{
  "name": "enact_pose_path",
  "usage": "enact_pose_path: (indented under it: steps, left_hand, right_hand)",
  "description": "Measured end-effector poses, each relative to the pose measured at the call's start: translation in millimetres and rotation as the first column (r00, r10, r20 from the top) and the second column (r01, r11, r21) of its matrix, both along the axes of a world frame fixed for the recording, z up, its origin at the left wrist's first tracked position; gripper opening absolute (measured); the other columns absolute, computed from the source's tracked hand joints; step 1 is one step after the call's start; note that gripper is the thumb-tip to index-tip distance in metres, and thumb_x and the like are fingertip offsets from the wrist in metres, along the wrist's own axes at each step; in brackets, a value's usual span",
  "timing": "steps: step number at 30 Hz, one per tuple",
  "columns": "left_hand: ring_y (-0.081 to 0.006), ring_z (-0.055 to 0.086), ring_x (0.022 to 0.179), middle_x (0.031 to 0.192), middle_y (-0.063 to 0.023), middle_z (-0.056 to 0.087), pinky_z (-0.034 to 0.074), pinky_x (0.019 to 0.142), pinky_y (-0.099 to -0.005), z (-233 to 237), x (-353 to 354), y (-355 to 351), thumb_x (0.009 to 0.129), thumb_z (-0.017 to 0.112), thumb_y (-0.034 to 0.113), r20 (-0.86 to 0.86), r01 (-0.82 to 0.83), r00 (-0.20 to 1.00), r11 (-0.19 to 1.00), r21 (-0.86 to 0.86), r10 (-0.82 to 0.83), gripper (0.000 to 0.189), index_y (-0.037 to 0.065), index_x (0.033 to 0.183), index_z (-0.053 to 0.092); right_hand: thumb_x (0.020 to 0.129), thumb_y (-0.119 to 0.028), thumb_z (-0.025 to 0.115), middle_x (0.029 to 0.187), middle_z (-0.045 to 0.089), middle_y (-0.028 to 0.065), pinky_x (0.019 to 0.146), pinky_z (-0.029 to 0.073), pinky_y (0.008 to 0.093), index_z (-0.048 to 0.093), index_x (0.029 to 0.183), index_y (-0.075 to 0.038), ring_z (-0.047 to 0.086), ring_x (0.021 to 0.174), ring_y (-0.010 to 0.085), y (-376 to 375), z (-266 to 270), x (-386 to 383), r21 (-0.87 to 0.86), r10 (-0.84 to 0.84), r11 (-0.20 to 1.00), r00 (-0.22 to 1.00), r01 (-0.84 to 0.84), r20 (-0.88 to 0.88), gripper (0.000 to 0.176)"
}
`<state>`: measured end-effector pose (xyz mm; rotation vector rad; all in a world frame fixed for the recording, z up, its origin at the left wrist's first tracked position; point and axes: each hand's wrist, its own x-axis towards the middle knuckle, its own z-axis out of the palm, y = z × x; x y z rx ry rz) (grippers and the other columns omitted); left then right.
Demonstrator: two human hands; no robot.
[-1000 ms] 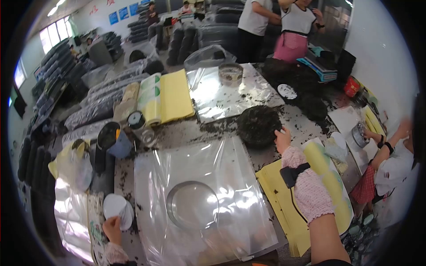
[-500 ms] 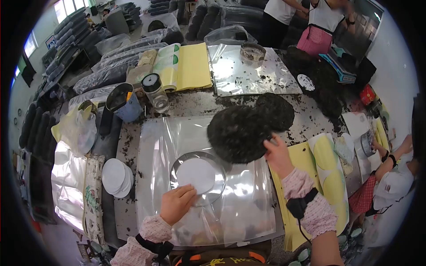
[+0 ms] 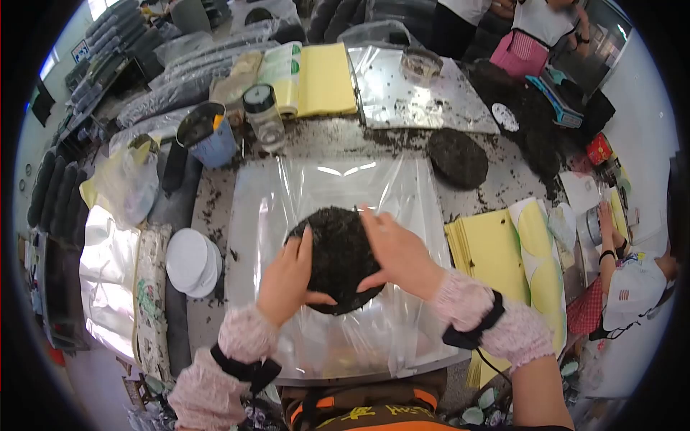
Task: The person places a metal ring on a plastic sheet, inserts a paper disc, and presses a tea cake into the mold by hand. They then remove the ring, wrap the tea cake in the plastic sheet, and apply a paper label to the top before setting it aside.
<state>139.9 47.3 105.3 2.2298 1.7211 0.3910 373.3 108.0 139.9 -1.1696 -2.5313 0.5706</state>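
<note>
A round, dark cake of what looks like dried seaweed (image 3: 338, 262) lies over the middle of the clear plastic sheets (image 3: 262, 197). My left hand (image 3: 287, 276) holds its left edge, fingers on top and thumb at the near side. Around the right edge, my right hand (image 3: 399, 258) grips with its fingers and thumb spread apart. The white paper disc and the metal ring are hidden under the cake. Beyond the sheets, a second dark cake (image 3: 458, 159) lies flat on the table.
White paper discs (image 3: 190, 260) are stacked at left. Yellow printed sheets (image 3: 489, 251) lie at right, more (image 3: 327, 79) at the back. A blue bucket (image 3: 212, 140) and a lidded jar (image 3: 264, 118) stand back left. At far right a co-worker's hand (image 3: 607, 215) touches a metal ring.
The seaweed cake has come down and nearer, covering the paper disc and ring. My left hand has left the paper disc and joined my right hand on the cake.
</note>
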Motion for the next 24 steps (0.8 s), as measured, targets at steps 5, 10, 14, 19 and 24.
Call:
enact_pose_path:
  steps: [5, 10, 14, 19, 24]
  left_hand:
    - [-0.0295, 0.063, 0.098, 0.114, -0.0152, 0.052, 0.057, 0.079, -0.0313, -13, 30, 31, 0.041, 0.096, 0.039, -0.372, 0.012, 0.925, 0.982, -0.187, -0.082, 0.137, -0.014, 0.146, 0.027]
    - [-0.0305, 0.064, 0.099, 0.114, -0.0175, 0.053, 0.058, 0.077, -0.0333, -50, 38, 41, 0.039, 0.096, 0.033, -0.375, 0.022, 0.922, 0.981, -0.193, -0.095, 0.136, -0.014, 0.146, 0.027]
    - [-0.0357, 0.065, 0.098, 0.12, -0.0221, 0.053, 0.058, 0.079, -0.0371, -68, 31, 46, 0.044, 0.096, 0.033, -0.324, 0.081, 0.934, 0.972, -0.218, -0.151, 0.128, -0.014, 0.143, 0.03]
    - [-0.0393, 0.065, 0.097, 0.118, -0.023, 0.054, 0.057, 0.081, -0.0428, -34, 23, 41, 0.054, 0.094, 0.037, -0.162, 0.069, 0.981, 0.971, -0.227, -0.107, 0.117, -0.011, 0.142, 0.034]
    - [-0.0348, 0.051, 0.124, 0.135, -0.0136, 0.053, 0.044, 0.1, -0.0452, -35, 26, 42, 0.066, 0.086, 0.026, -0.007, 0.306, 0.952, 0.951, -0.029, -0.307, 0.078, 0.016, 0.137, 0.054]
  right_hand:
    - [0.069, -0.01, 0.078, 0.106, 0.054, 0.018, 0.062, 0.059, 0.0345, 0.034, 0.147, 0.006, 0.069, 0.078, 0.0284, 2, -64, -52, 0.032, -0.053, 0.999, 0.912, 0.043, 0.407, 0.091]
    - [0.086, -0.012, 0.06, 0.101, 0.053, 0.0171, 0.054, 0.059, 0.0336, 0.038, 0.143, 0.009, 0.069, 0.065, 0.0262, 4, -116, -61, 0.185, -0.177, 0.977, 0.902, 0.111, 0.394, 0.065]
    - [0.084, -0.016, 0.065, 0.103, 0.055, 0.0175, 0.057, 0.059, 0.0327, 0.04, 0.142, 0.007, 0.07, 0.069, 0.0267, 10, -132, -60, 0.149, -0.122, 0.987, 0.9, 0.064, 0.419, 0.067]
    - [0.07, -0.018, 0.082, 0.117, 0.057, 0.0168, 0.078, 0.056, 0.0399, 0.042, 0.143, -0.001, 0.068, 0.092, 0.0338, 9, -53, -31, -0.065, 0.039, 0.998, 0.964, -0.022, 0.265, 0.086]
    - [0.078, -0.018, 0.078, 0.121, 0.061, 0.0217, 0.082, 0.055, 0.0416, 0.058, 0.125, 0.001, 0.064, 0.1, 0.0337, 60, -51, 63, 0.453, -0.53, 0.638, 0.782, 0.623, -0.329, 0.054]
